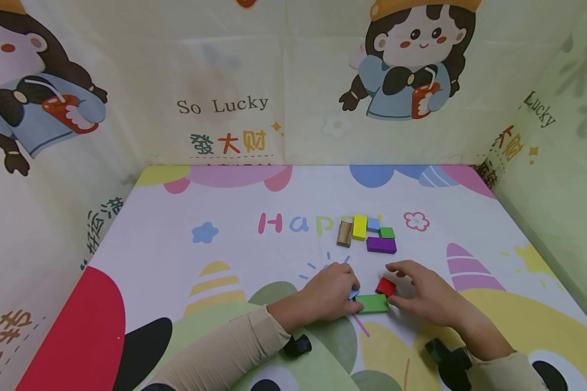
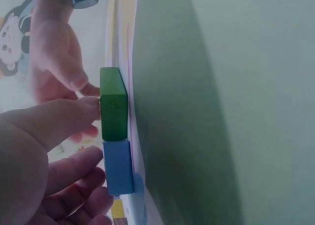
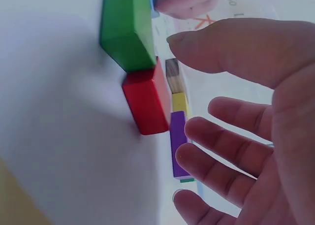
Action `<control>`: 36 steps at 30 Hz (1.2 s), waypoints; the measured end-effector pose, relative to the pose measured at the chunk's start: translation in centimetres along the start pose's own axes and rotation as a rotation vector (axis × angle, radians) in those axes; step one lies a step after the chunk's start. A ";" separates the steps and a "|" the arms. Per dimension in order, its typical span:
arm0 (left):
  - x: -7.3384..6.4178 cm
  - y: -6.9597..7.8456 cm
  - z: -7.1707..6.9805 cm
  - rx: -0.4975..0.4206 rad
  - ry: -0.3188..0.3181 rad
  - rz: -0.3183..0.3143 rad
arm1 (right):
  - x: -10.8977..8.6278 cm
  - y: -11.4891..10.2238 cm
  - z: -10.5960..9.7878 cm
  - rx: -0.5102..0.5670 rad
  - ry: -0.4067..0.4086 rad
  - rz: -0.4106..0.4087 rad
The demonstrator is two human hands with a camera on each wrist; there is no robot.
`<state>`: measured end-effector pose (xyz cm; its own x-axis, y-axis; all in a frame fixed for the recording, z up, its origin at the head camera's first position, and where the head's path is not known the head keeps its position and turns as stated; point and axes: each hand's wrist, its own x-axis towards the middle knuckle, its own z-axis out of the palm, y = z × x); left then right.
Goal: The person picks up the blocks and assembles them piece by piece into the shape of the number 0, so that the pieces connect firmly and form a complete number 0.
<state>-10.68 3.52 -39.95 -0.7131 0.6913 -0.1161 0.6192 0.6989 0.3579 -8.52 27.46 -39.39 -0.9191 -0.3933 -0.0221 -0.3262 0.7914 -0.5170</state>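
A green block [image 1: 372,304] lies end to end with a blue block [image 2: 118,167], and a red block [image 1: 386,287] sits askew at the green one's far right corner. My left hand [image 1: 330,293] hovers at the blue block, largely covering it in the head view. In the left wrist view its thumb tip is at the green block's upper edge, and its loosely bent fingers are beside the blue block. To the right, my right hand [image 1: 428,296] has thumb and fingers spread around the red block, apparently without holding it.
Farther back, a brown wooden block [image 1: 344,234], a yellow block [image 1: 359,227], a small blue block [image 1: 373,225], a small green block [image 1: 387,233] and a purple block [image 1: 381,245] form a cluster on the patterned tabletop [image 1: 254,260]. Printed cloth walls [image 1: 313,136] bound the table's back and sides.
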 end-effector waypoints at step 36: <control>-0.1 -0.2 0.1 0.017 0.025 0.035 | 5.1 2.4 -1.9 0.005 0.031 0.098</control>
<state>-10.74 3.35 -40.06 -0.6990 0.7107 -0.0801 0.6493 0.6775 0.3454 -14.45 28.23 -39.13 -0.9531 -0.2991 -0.0460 -0.2333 0.8230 -0.5179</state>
